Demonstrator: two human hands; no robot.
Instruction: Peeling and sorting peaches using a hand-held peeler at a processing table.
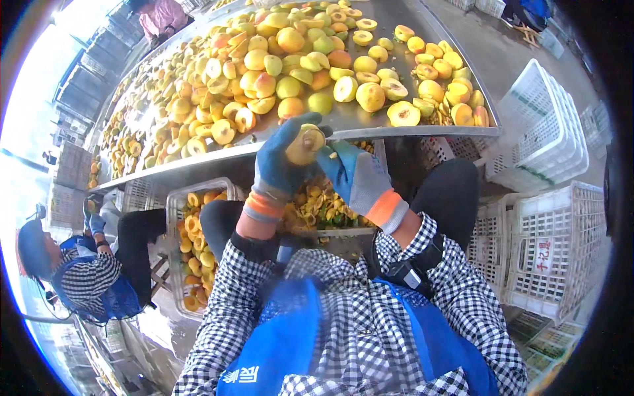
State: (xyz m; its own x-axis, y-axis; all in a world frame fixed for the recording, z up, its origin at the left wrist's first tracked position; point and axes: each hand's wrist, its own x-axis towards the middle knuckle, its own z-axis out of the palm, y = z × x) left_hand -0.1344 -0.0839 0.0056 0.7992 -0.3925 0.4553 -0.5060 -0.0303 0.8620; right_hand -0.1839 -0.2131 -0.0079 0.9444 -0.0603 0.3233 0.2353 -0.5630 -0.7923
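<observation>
My left hand (283, 158), in a blue-and-grey glove with an orange band, holds a halved yellow peach (305, 144) with its cut face showing. My right hand (354, 175), gloved alike, has its fingers closed at the right side of that fruit; a small pale bit shows at the fingertips, and whether a tool is in this hand is hidden. Both hands are just off the near edge of a metal table (446, 130) heaped with halved peaches (277, 59). Below them lies a crate with peach scraps and green leaves (329, 203).
A white crate of peach halves (173, 247) stands left of my legs. Stacked white plastic crates (554, 252) and nested baskets (550, 119) are on the right. A co-worker (94, 277) sits at left; another person (163, 20) is beyond the table.
</observation>
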